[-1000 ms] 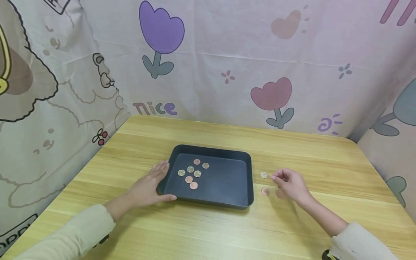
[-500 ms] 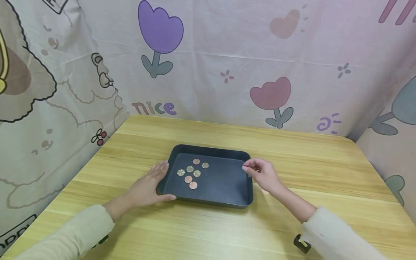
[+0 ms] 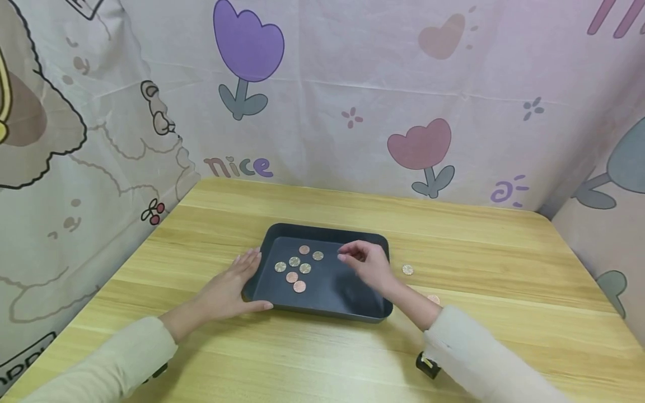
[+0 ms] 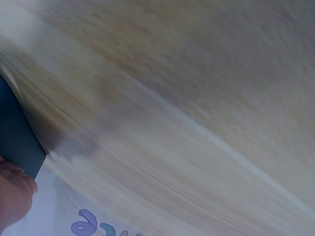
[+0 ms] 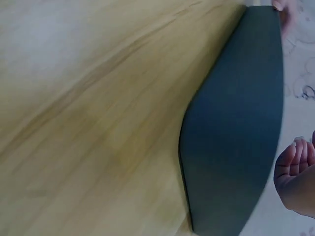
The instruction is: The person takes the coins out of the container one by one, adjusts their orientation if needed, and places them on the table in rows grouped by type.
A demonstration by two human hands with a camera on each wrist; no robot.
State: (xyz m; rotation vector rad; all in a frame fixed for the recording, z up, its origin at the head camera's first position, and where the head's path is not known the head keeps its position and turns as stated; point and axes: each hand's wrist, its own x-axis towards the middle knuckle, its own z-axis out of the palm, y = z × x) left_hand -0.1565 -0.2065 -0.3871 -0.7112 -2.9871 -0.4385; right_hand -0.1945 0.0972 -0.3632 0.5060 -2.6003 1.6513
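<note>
In the head view a dark shallow tray (image 3: 322, 296) sits on the wooden table, with several gold and copper coins (image 3: 304, 268) lying in its left half. My left hand (image 3: 227, 288) rests against the tray's left side and near corner, fingers straight along the wall and thumb by the front edge. Over the right half of the tray is my right hand (image 3: 370, 268), thumb and index finger pinched on what looks like a coin, mostly hidden by the fingertips. In the right wrist view the curled right hand (image 5: 298, 172) is above the tray wall (image 5: 231, 123).
A gold coin (image 3: 407, 270) lies on the table (image 3: 478, 252) right of the tray. A copper coin (image 3: 433, 300) shows partly beyond the right forearm. Printed cloth (image 3: 322, 140) hangs behind the table and at both sides.
My right hand has moved left from beside the loose coins, across the tray's right rim, to above its inside. Its forearm now covers one copper coin. The left hand and tray stay put.
</note>
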